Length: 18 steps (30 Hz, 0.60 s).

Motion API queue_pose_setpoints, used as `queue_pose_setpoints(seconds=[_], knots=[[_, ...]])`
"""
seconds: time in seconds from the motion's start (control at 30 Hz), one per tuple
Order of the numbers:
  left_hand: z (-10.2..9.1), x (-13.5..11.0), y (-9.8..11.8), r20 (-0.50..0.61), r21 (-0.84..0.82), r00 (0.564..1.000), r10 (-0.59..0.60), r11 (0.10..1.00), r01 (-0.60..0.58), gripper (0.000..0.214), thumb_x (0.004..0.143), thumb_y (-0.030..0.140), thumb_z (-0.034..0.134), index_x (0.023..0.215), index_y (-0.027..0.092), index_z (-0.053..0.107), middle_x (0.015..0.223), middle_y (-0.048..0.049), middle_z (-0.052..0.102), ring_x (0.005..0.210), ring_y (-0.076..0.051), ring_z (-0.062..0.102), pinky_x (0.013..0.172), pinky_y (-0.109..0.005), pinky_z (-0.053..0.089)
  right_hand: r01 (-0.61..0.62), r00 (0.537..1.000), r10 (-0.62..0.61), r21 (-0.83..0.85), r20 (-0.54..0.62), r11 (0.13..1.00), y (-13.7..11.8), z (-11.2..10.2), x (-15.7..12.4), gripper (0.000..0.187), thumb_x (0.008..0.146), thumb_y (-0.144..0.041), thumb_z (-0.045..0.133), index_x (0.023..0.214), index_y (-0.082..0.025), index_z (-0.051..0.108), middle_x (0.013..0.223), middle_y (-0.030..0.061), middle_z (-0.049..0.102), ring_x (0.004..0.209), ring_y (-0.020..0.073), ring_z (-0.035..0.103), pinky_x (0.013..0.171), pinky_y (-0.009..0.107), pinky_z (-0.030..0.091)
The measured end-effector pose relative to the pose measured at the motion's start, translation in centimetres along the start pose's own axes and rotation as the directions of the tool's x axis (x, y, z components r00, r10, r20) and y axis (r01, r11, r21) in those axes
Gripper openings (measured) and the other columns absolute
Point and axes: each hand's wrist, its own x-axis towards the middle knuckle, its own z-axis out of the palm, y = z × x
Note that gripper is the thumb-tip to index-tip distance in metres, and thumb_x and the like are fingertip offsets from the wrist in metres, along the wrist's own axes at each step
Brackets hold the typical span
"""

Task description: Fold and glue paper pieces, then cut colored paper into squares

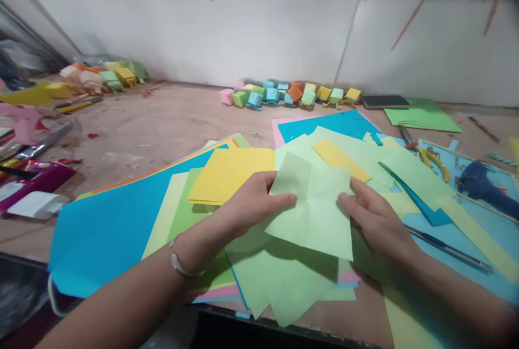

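Observation:
A light green sheet of paper (314,211) with a crease down it is held up between both hands. My left hand (259,198) pinches its left edge, thumb lying on the front face. At the right edge, the thumb and fingers of my right hand (367,214) grip the same sheet. Beneath it lie more light green sheets (279,279), partly in its shadow. A stack of yellow paper squares (239,170) sits just behind my left hand. A yellow strip (340,160) rests beyond the held sheet.
Large blue sheets (109,235) spread leftward. On the right are a black pen-shaped tool (450,249), yellow-handled pliers (433,162) and a dark blue tool (486,184). Small folded paper figures (287,94) and a phone (385,101) line the wall. A pink glue gun (22,122) lies far left.

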Motion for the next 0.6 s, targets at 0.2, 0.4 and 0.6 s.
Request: queue_pose_setpoints(seconds=[0.2, 0.4, 0.6], knots=[[0.1, 0.2, -0.5, -0.141, -0.063, 0.988, 0.058, 0.996, -0.068, 0.027, 0.066, 0.027, 0.072, 0.091, 0.016, 0.07, 0.085, -0.0051, 0.072, 0.07, -0.019, 0.066, 0.058, -0.027, 0.051, 0.645, 0.707, -0.674, -0.586, 0.215, 0.49, 1.9, -1.5, 1.3, 0.059, 0.093, -0.013, 0.042, 0.146, -0.039, 0.041, 0.108, 0.0051, 0.069, 0.083, 0.0176, 0.068, 0.067, 0.03, 0.055], [0.4, 0.3, -0.9, -0.104, -0.205, 0.994, 0.03, 0.977, -0.051, 0.019, 0.071, 0.031, 0.071, 0.083, 0.016, 0.071, 0.076, -0.0038, 0.069, 0.064, -0.015, 0.063, 0.056, -0.026, 0.049, 0.655, 0.712, -0.679, -0.517, 0.178, 0.551, 1.3, -1.3, 1.0, 0.026, 0.087, -0.018, 0.056, 0.103, -0.025, 0.075, 0.103, 0.0084, 0.072, 0.088, 0.0209, 0.07, 0.069, 0.031, 0.057], [-0.1, 0.7, -0.9, -0.051, -0.173, 0.997, 0.065, 0.982, -0.073, 0.01, 0.068, 0.023, 0.068, 0.059, 0.018, 0.066, 0.057, -0.0015, 0.063, 0.05, -0.011, 0.053, 0.049, -0.025, 0.043, 0.314, 0.913, -0.384, -0.366, -0.136, 0.876, -0.3, -1.3, 1.0, 0.015, 0.077, -0.035, 0.066, 0.067, -0.025, 0.071, 0.08, 0.0028, 0.073, 0.072, 0.0207, 0.066, 0.062, 0.033, 0.053]])
